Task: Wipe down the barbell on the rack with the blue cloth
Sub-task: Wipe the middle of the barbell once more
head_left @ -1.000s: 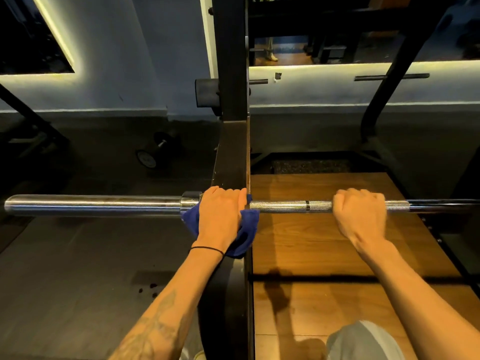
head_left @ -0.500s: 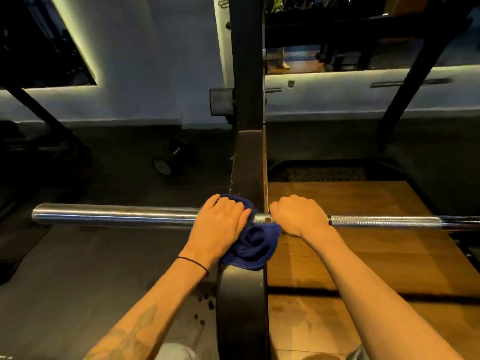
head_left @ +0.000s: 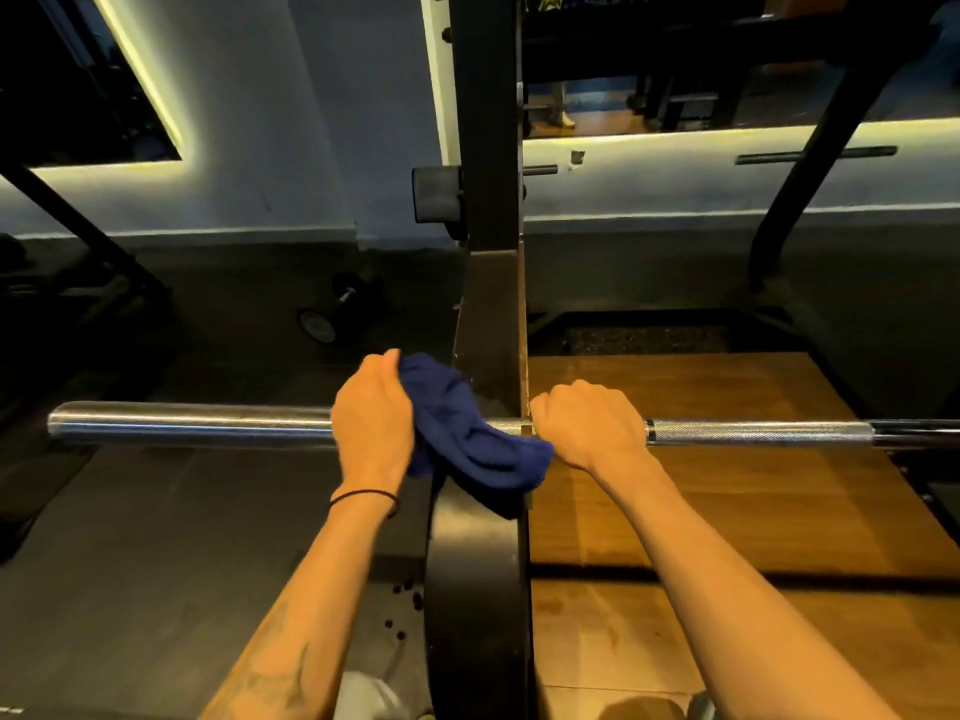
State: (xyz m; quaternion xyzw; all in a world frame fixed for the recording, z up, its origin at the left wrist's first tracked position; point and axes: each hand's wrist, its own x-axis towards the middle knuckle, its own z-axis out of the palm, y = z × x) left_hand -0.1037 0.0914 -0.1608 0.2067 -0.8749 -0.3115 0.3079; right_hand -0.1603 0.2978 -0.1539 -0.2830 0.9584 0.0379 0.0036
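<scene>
We see the barbell (head_left: 192, 423) lying level across the rack (head_left: 491, 314), its long axis running left to right under both hands. Our left hand (head_left: 371, 423) is nearer the work: its fingers grip the blue cloth (head_left: 467, 433) bunched over the bar beside the upright. Our right hand (head_left: 589, 426) curls around the bar just right of the upright, touching the cloth's edge. No containers appear.

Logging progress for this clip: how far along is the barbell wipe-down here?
Midway, as far as can be told. In hand: the left hand grips the blue cloth against the barbell at the rack upright, while the right hand grips the shaft. Nothing shows which sections are already clean; the sleeve and knurled shaft lie bare.
</scene>
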